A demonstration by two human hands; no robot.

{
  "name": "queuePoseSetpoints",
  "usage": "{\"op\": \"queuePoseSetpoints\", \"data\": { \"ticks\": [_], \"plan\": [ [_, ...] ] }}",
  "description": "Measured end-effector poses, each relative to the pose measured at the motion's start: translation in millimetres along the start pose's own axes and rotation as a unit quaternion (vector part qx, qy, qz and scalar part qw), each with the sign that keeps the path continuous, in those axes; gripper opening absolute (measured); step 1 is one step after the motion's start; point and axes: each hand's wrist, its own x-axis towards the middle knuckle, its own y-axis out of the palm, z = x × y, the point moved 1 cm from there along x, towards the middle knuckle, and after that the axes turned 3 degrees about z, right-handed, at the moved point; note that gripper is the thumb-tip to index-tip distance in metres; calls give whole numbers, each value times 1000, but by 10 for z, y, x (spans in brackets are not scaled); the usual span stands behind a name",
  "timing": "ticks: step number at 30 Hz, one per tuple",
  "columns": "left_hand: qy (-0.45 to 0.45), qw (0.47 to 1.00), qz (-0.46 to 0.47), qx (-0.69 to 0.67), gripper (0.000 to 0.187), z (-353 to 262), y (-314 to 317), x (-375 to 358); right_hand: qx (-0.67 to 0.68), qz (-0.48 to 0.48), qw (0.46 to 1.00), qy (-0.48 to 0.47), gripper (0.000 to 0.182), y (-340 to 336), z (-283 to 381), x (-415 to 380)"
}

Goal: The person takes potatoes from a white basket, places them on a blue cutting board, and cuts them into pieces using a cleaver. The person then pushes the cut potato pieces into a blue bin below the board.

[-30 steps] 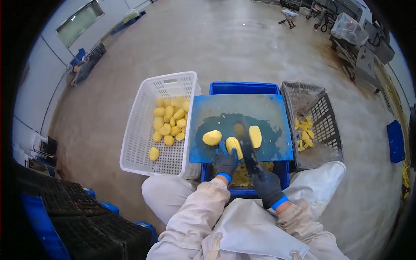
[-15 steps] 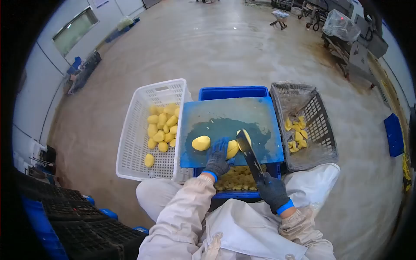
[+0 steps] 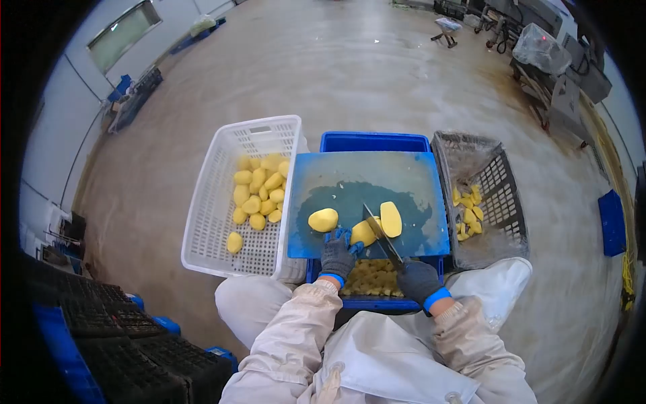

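My right hand [image 3: 418, 280], in a dark glove with a blue cuff, grips the handle of a knife [image 3: 385, 240]. Its blade stands at the right side of a peeled potato [image 3: 364, 232] on the blue cutting board [image 3: 369, 167]. Right of the blade lies a cut potato piece [image 3: 391, 219], its flat pale face up. My left hand [image 3: 339, 254], gloved the same way, rests at the board's near edge with fingers apart, just left of the potato under the knife. Above those fingertips lies a whole peeled potato [image 3: 323, 220].
On the left stands a white crate [image 3: 194, 222] of peeled potatoes. A dark crate [image 3: 517, 232] with yellow potato pieces stands on the right. Below the board, a blue bin [image 3: 380, 305] holds many small pieces. Black crates [image 3: 145, 343] are stacked at lower left.
The cut piece has come away to the right and lies flat. The blade has shifted left onto the remaining potato. My left hand has drawn back slightly from it. The whole view has shifted a little.
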Motion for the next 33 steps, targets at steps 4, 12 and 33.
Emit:
{"op": "queuePoseSetpoints", "data": {
  "ticks": [4,12,33],
  "plan": [
    [-25,1000,13,4,49,-17,-18,-32,1,-37,999,11,25,167,17,-17],
    [-16,1000,17,-5,44,27,15,-13,14,-37,999,-8,21,-76,222,-264],
    [97,987,126,-34,66,-140,93,550,449,-162,873,100,23,238,-549,-574]
  ]
}}
